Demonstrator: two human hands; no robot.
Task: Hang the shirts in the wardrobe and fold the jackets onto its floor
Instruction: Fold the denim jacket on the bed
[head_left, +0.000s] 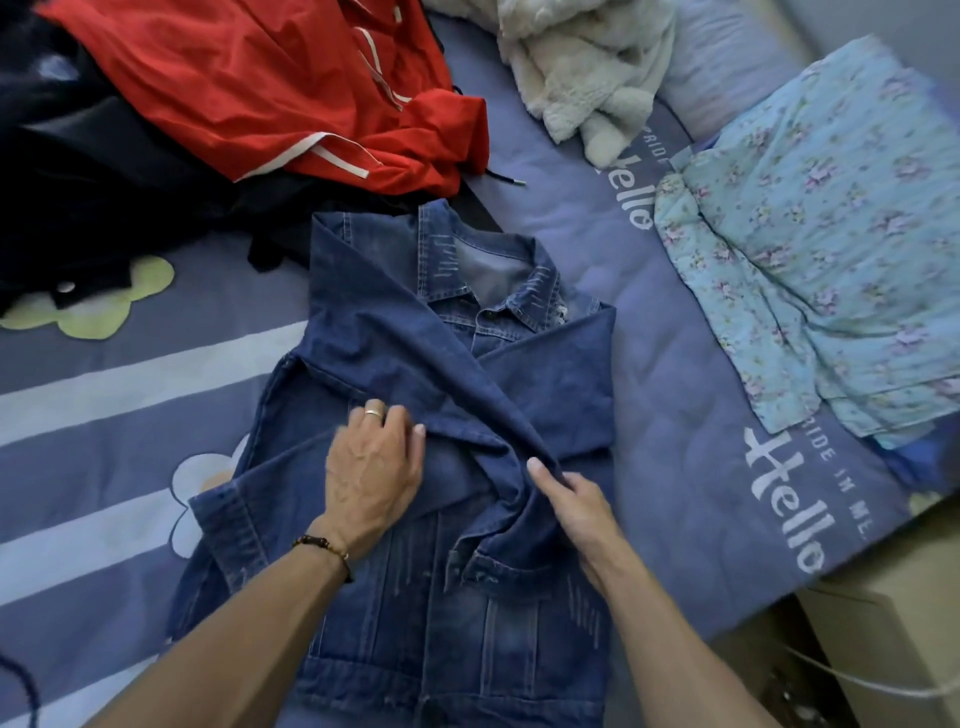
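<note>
denim jacket (415, 467) hem cut off, hands' (371, 470) fingertips seemingly tucked under sleeves

Open bedspread (130, 395) lies bare to the left of the left hand (371, 467), striped and flower-printed, up to a heap of black clothing (88, 197) and a red jacket (270, 88) crowding the far-left corner. Right of the right hand (576, 512), a clear strip of bedspread runs to a folded floral garment (821, 249). Ahead, a cream fleece (582, 78) blocks the far edge. The denim jacket (452, 415) fills the space beneath both hands.
</note>
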